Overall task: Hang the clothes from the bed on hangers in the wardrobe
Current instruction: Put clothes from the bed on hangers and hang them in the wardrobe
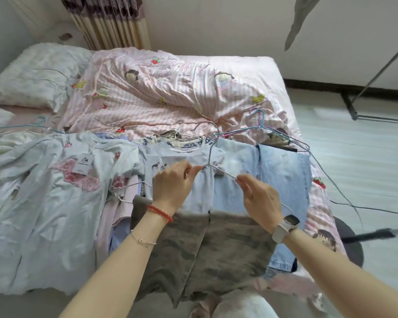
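Nearest, at 6 o'clock: grey shorts [216, 246] on the bed [274, 70]. Above them, left hand [172, 187] and right hand [260, 198], fingers pinching a white wire hanger [210, 154] over a pale blue T-shirt [184, 157]. At 9 o'clock, a tagged white shirt [44, 191]; at 3 o'clock, denim [285, 175]. Farthest, at 12 o'clock, a striped pink quilt [159, 95].

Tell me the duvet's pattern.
Duvet: pink and white stripes with cartoon children and fruit; head view.
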The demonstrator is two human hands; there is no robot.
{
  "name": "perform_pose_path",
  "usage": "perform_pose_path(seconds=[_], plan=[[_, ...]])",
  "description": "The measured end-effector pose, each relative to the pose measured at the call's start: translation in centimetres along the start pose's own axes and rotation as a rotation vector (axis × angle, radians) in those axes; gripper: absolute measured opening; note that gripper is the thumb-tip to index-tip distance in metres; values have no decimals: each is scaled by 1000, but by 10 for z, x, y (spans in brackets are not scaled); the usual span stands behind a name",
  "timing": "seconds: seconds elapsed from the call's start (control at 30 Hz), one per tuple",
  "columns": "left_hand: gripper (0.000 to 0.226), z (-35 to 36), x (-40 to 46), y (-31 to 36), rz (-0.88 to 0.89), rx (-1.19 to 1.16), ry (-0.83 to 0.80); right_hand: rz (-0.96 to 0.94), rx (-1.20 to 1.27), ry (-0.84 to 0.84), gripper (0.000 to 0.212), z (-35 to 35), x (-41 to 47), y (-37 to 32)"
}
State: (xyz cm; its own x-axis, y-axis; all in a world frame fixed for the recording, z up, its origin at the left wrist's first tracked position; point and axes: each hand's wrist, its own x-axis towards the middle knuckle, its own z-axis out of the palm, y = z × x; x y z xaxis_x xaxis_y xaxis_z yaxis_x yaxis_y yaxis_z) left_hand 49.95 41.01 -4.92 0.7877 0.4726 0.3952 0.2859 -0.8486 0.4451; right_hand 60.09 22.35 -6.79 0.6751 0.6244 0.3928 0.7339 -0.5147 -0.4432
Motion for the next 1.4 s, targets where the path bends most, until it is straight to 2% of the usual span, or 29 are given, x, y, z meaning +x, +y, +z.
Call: perform_pose_path(seconds=[0.17, 0.27, 0.43, 0.5, 0.67, 0.77, 0.83, 1.0, 1.07, 1.17, 1.3, 1.4], plan=[[37, 12, -22, 59, 91, -71, -24, 121, 10, 28, 18, -50, -57, 25], [43, 8, -14, 97, 134, -182, 32, 77, -54, 173, 26, -89, -62, 31], [50, -8, 35, 137, 146, -273, 135, -23, -192, 445, 24, -133, -13, 42], [55, -12, 61, 151, 139, -293, 140, -19, -177, 500, 25, -143, 13, 51], [40, 1, 142, 179, 80, -308, 180, 6, -165, 563, 23, -156, 91, 87], [35, 44, 189, 177, 53, -213, 79, 41, -170, 506, 19, -137, 138, 127], [38, 89, 208, 166, 21, -87, -85, 125, -144, 425, 20, -105, 160, 165], [61, 202, 178, 114, -153, 116, -540, 447, -100, -29, 19, -1, 189, 270], [63, 235, 147, 94, -187, 162, -698, 568, -65, -135, 21, 23, 200, 302], [68, 275, 111, 75, -193, 206, -789, 654, -39, -207, 23, 46, 227, 339], [76, 310, 91, 81, -147, 197, -815, 669, -58, -214, 23, 68, 258, 372], [74, 333, 82, 80, -143, 262, -831, 684, -117, -291, 23, 99, 249, 390]])
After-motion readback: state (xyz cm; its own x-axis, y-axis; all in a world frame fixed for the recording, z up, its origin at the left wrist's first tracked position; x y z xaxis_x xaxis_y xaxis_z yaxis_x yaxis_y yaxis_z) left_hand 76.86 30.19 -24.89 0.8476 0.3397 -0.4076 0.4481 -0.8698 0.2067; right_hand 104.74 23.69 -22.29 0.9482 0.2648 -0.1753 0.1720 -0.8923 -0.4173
